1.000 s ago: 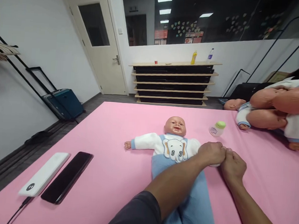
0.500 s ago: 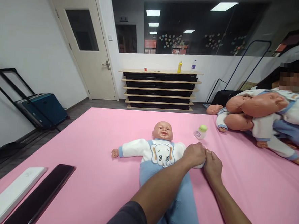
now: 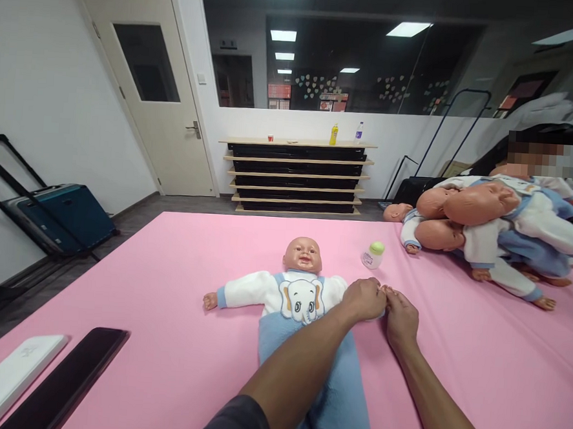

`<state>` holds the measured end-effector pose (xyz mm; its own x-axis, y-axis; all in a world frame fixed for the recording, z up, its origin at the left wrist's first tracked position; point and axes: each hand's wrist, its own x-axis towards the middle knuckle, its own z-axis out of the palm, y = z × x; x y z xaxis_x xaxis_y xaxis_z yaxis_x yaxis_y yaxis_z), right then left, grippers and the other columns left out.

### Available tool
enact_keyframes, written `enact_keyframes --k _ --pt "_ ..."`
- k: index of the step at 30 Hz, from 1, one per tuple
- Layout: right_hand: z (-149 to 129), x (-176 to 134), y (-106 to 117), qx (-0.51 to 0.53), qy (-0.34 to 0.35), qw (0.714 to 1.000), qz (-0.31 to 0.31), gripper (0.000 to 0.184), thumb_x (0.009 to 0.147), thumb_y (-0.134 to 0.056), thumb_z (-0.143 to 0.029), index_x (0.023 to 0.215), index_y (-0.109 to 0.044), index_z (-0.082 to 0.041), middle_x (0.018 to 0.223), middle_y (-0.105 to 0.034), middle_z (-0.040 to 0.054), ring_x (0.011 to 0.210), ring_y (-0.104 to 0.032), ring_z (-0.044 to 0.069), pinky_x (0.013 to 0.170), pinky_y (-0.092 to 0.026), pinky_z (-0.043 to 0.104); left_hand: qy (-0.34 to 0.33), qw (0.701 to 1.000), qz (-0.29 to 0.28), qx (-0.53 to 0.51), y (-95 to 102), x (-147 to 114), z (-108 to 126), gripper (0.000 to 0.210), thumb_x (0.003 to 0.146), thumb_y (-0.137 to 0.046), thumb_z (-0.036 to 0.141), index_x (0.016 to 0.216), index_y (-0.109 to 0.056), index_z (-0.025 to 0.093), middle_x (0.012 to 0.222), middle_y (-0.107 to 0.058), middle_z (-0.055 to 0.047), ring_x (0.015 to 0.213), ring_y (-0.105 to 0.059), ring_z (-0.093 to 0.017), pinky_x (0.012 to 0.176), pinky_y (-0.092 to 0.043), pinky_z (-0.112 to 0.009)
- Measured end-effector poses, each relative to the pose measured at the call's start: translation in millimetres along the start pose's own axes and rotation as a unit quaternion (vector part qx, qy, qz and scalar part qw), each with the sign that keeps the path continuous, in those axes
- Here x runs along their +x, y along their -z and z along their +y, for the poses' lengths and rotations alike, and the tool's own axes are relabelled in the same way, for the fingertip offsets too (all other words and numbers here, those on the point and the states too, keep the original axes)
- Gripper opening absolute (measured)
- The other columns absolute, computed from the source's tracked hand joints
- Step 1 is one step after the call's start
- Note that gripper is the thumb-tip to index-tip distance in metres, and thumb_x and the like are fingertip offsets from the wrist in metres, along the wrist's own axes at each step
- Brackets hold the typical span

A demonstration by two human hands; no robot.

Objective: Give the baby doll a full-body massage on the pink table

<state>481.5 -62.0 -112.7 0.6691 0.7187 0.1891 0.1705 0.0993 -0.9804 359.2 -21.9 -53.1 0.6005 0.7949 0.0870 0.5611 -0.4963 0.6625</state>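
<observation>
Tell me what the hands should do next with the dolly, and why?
Perhaps ease the right hand back a little: it and the left hand crowd together at the end of the doll's outstretched arm, so its tip is mostly hidden.

No readable text; jar label (image 3: 368, 259) too small

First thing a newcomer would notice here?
Probably the smiling doll, on its back mid-table in an elephant top, with the person's left grip and right grip meeting at the end of its arm on the picture's right. Next, the heap of dolls at the far right. The pink cover under it all also stands out, filling the foreground.
</observation>
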Motion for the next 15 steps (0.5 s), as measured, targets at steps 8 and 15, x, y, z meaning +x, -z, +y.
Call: enact_keyframes --k 8,15 --pt "-3.5 -5.3 -0.5 -0.051 -0.013 0.999 -0.013 0.058 0.081 -0.053 -0.071 0.068 -0.06 -0.016 0.059 -0.057 0.0013 0.059 -0.048 0.014 0.057 -0.039 0.027 -0.012 1.0 0.0 0.002 2.6 -1.8 1.4 0.044 0.096 -0.029 0.041 0.109 -0.063 0.016 0.111 -0.068 -0.014 0.102 -0.063 -0.026 0.09 -0.049 -0.037" --pt "-6.0 -6.4 -3.0 0.003 -0.013 0.999 -0.031 0.054 0.081 -0.053 -0.066 0.088 -0.069 -0.015 0.083 -0.07 0.0077 0.079 -0.062 0.021 0.07 -0.048 0.03 0.023 0.999 0.014 0.029 0.3 0.6 -1.1 0.043 0.094 -0.033 0.037 0.112 -0.064 0.014 0.113 -0.069 -0.016 0.107 -0.063 -0.027 0.091 -0.05 -0.037"
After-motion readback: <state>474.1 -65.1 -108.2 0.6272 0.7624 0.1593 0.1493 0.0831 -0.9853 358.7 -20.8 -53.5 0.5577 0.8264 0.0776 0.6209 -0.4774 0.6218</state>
